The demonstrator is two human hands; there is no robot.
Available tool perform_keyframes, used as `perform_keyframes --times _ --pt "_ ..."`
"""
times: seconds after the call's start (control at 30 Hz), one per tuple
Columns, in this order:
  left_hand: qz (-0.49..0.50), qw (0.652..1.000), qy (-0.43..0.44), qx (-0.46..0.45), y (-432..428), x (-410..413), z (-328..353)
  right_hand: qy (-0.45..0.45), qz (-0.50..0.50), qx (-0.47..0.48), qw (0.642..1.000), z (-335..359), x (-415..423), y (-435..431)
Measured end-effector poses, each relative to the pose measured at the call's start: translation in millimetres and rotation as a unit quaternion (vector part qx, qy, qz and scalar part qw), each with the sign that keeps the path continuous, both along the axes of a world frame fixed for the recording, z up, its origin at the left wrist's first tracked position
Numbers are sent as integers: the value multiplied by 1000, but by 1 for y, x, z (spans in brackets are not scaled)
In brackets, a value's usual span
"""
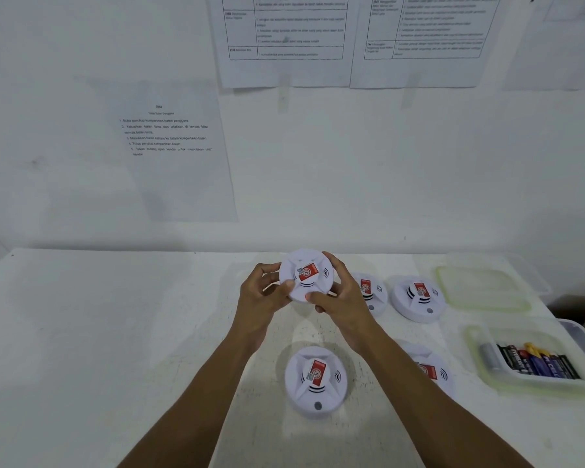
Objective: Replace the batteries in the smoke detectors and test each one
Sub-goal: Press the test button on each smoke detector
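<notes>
Right of the held detector (306,276), battery tub (470,349).

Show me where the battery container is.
Head view: the battery container sits at the table's right edge, right of a smoke detector, in front of the lid.

white wall (352,163), taped papers (173,146), white table (81,332)

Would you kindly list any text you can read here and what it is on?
"Buka penutup kompartmen bateri penggera": step 1 on the left wall sheet; remaining steps are hazier.
"EVEREADY", likely: black battery in the container.
Unreadable: red stickers on the smoke detectors.
Blurred: upper table sheets.
</notes>
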State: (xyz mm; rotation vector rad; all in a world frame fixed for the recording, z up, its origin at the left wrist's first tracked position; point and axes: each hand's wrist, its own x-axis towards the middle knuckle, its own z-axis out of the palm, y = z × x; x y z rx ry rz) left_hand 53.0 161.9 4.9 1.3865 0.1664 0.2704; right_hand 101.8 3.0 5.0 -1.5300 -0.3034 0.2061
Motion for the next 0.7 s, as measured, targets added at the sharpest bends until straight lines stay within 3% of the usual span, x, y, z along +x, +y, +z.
perform_keyframes --times 0.17,0.3,0.5,0.7 --pt "2 1000 0 -2 0 -1 1 2 5 5 1000 2 -3 -1" --pt "-6 1000 -3 -2 2 -4 0 67 11 35 997 6 -3 -3" --pt "-10 1000 -7 10 0 -7 0 54 -56 -10 997 10 -2 -2" --pt "-10 1000 -9 8 2 -8 1 44 -58 -15 997 17 -7 -3"
